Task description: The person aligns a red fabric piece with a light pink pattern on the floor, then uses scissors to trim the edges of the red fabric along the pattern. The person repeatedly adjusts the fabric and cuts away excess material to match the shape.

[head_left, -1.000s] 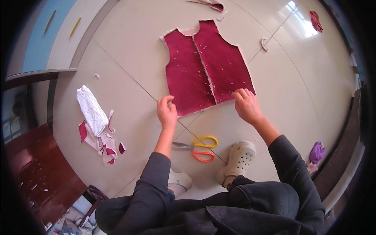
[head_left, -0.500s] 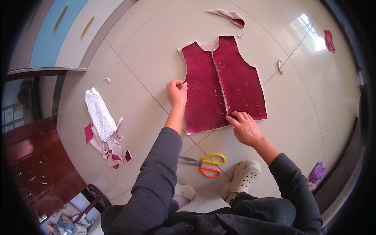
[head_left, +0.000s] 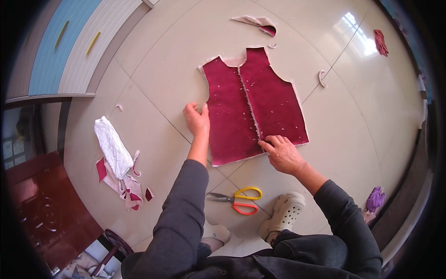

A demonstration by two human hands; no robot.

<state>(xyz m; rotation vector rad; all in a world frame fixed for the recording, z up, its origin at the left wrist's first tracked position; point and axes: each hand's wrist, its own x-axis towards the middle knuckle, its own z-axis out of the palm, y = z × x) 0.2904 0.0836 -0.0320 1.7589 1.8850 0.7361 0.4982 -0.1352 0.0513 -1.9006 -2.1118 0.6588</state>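
Observation:
A dark red vest piece (head_left: pixel 231 116) with pale fuzzy edges lies flat on the tiled floor. A fuzzy pale line runs down its middle from neck to hem, and small bits of fluff dot the red cloth. Just left of the vest's side edge is my left hand (head_left: pixel 198 122), thumb and fingers parted, with nothing visible in them. My right hand (head_left: pixel 284 156) has its thumb and fingertips closed on the hem, at the lower end of the middle line. Between my arms, near my feet, lie scissors (head_left: pixel 234 199) with one yellow and one red handle.
At left lie a folded white cloth (head_left: pixel 113 145) and red-and-pale fabric scraps (head_left: pixel 132 193). Another scrap (head_left: pixel 258 22) sits beyond the vest. A reddish glove-like cloth (head_left: pixel 380 43) and a purple bundle (head_left: pixel 375 200) are at right. Drawers (head_left: pixel 69 46) and a dark red wooden panel (head_left: pixel 49 200) border the left.
My left thumb and fingers, pinched at the vest's side edge before, have parted and come off it. My right hand stays at the hem. The whole view has shifted slightly.

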